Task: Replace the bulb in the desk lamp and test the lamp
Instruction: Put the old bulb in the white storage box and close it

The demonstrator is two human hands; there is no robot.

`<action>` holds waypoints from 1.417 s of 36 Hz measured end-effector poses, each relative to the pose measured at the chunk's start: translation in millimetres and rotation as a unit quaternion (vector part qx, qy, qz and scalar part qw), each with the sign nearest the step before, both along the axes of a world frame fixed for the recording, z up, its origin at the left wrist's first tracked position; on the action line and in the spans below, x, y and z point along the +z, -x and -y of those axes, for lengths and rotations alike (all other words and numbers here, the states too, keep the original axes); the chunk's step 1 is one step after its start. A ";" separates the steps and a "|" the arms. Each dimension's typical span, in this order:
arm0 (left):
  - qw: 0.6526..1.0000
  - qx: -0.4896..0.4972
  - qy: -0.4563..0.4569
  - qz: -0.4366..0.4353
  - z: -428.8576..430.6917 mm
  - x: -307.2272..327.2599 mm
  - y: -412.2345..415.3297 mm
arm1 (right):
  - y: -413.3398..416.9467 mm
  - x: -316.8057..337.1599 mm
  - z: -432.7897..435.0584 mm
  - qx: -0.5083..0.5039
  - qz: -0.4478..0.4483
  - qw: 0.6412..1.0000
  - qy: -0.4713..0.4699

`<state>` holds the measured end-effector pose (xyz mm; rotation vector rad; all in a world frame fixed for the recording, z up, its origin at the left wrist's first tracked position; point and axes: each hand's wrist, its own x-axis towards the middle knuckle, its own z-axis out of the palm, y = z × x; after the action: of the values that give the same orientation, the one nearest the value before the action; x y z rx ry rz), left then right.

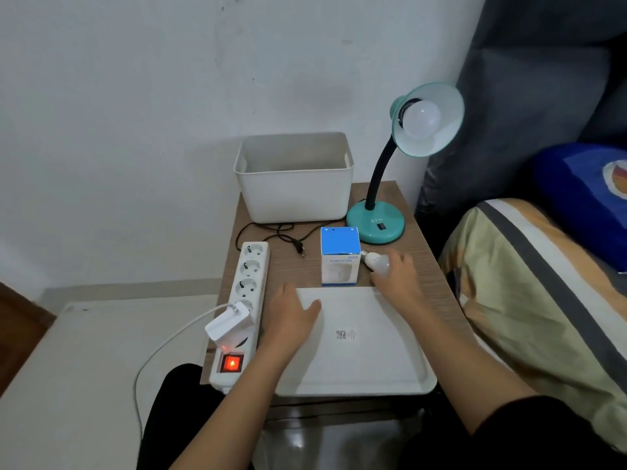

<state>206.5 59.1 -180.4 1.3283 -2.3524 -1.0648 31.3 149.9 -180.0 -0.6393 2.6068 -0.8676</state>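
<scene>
A teal desk lamp [376, 223] stands at the back right of the small wooden table, its shade tilted toward me with a white bulb [422, 118] screwed in and unlit. A loose white bulb [375, 261] lies on its side on the table, screw base pointing left. My right hand [397, 273] is closed around its round end. My left hand [293, 308] rests flat on the left corner of a white tray [366, 364]. The lamp's black plug [299, 246] lies unplugged on the table beside the power strip [249, 290].
The power strip's red switch [231, 363] glows, and a white charger [229, 325] is plugged into it. A blue and white box [340, 256] stands next to the loose bulb. A white bin [295, 191] sits at the back. A bed lies to the right.
</scene>
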 end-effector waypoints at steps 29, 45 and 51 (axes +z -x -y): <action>0.982 -0.127 0.108 0.087 176.8 174.4 97.8 | 46.3 163.5 139.9 0.110 -0.139 0.973 0.147; 0.971 -0.142 0.081 0.175 260.6 129.9 172.8 | 105.6 121.7 238.5 0.141 0.003 0.990 0.015; 0.964 -0.147 0.074 0.210 269.2 113.1 180.2 | 113.2 112.7 247.4 0.138 0.029 0.990 -0.012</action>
<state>26.3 -210.0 -67.3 1.2785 -2.9500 -0.7024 -81.9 -97.5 -67.3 -0.9273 2.3987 -0.7533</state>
